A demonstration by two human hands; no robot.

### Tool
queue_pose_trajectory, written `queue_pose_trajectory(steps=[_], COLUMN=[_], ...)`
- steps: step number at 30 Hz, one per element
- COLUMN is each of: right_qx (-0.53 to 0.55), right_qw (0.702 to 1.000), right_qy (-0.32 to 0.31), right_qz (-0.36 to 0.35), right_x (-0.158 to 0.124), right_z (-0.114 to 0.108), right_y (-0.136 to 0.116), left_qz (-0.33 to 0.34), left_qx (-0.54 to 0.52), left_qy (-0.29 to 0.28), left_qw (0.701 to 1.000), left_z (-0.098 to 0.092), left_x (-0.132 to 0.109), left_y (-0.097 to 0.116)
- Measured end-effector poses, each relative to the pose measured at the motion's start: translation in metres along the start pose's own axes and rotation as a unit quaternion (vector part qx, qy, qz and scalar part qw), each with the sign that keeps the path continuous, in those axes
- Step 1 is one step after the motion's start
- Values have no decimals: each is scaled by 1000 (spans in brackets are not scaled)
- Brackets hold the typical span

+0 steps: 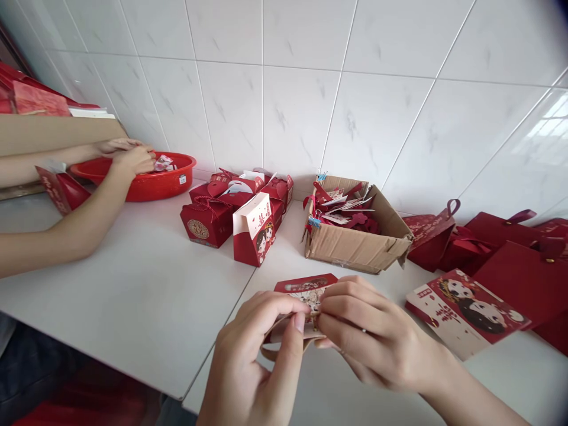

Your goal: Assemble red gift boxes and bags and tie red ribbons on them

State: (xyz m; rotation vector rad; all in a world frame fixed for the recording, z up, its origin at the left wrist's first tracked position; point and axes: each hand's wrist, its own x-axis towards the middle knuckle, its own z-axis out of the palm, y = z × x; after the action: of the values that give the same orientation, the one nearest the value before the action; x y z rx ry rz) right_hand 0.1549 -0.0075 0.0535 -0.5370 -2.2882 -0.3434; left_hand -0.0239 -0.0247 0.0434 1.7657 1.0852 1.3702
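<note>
Both of my hands hold a small red and cream paper gift box (306, 284) just above the front of the white table. My left hand (261, 349) pinches its near edge between thumb and index finger. On the other side, the fingers of my right hand (373, 331) are closed on the box's top edge, and they hide part of it. A printed floral pattern shows between my hands, and a brown strip curves below my left fingers. Whether something small is also pinched there I cannot tell.
Assembled red gift boxes (213, 219) stand near the wall, beside a cardboard box (355, 242) of tags and ribbons. Red gift bags (515, 266) and a printed box (470, 310) lie right. At left, a co-worker's hands (133, 157) reach into a red basin (164, 188).
</note>
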Motion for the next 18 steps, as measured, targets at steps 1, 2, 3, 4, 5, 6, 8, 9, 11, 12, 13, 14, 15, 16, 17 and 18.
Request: queue_pose_trajectory(steps=[1,2,3,4,5,6,8,9,11,12,13,14,15,16,17,18], right_qx=[-2,-3,-4,-3,-1,3,5,4,1,1,3,6,9,11,12,13], right_qw=[1000,1000,1000,1000,1000,1000,1000,1000,1000,1000,1000,1000,1000,1000,1000,1000], right_qy=[0,-1,-1,-2,-3,-5,-6,-7,-10,-12,-12,-13,-13,-12,-11,-9], right_qz=[-2,-2,-3,-3,-2,1,6,7,11,12,13,15,18,21,23,25], right_x=[0,0,0,0,1,1,2,2,3,3,3,3,2,2,2,2], right_z=[0,0,-1,-1,-1,-1,-1,-1,-1,-1,-1,-1,-1,0,0,1], right_y=[0,0,0,0,-1,-1,-1,-2,-2,-2,-3,-3,-3,-3,-3,-3], left_qz=[-6,-10,-11,-10,-9,-7,-3,-1,5,5,4,2,0,-1,0,2], left_qx=[-2,-5,-10,-15,-22,-30,-47,-55,-65,-67,-68,-70,-72,-73,-72,-67], left_qy=[-6,-11,-13,-12,-11,-10,-15,-22,-38,-44,-47,-49,-47,-46,-47,-48], left_qw=[1000,1000,1000,1000,1000,999,999,998,997,997,997,996,996,996,996,997], left_z=[0,0,0,0,1,1,1,0,0,-1,-1,-1,-1,-1,-1,-1], left_x=[0,0,0,0,1,1,1,2,2,2,2,1,1,1,2,2], left_y=[0,1,1,1,1,1,1,0,0,0,0,0,0,0,0,0])
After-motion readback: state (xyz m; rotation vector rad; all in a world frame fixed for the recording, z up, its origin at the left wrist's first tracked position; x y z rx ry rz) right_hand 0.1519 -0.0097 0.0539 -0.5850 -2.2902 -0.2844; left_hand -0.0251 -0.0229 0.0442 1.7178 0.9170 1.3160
